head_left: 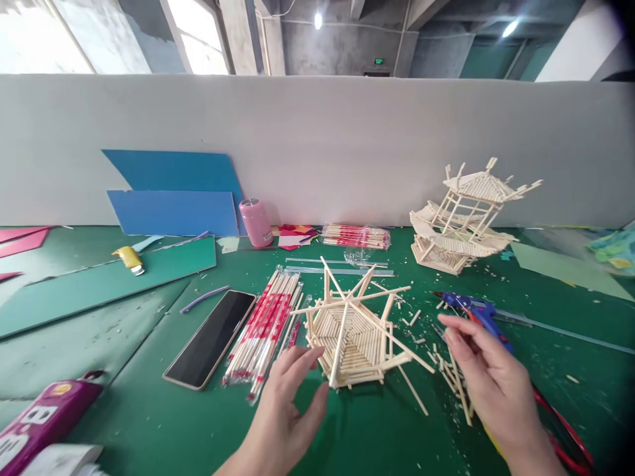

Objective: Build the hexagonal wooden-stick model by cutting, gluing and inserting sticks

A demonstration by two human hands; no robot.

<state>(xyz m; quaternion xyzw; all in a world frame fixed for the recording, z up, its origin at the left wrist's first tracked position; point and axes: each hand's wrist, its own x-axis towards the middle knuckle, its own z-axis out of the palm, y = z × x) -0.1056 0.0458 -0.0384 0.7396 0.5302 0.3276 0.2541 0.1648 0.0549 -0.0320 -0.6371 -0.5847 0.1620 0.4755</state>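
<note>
Left hand (288,416) loose, fingers parted, beside the stick frame (354,340) at centre of green table (380,439); perhaps placed to steady it, contact unclear. Right hand (491,383): thumb and forefinger nearly meeting; cannot tell if anything is pinched. Glue gun (475,309) and cut sticks (461,390) lie right, 1 wrapped bundle (265,330) left, presumably for easy reach.

Bright overall; windows (196,33) upper left blown out, ceiling lamps (318,20) glaring, top-right corner dark, wide-angle stretch at edges.
</note>
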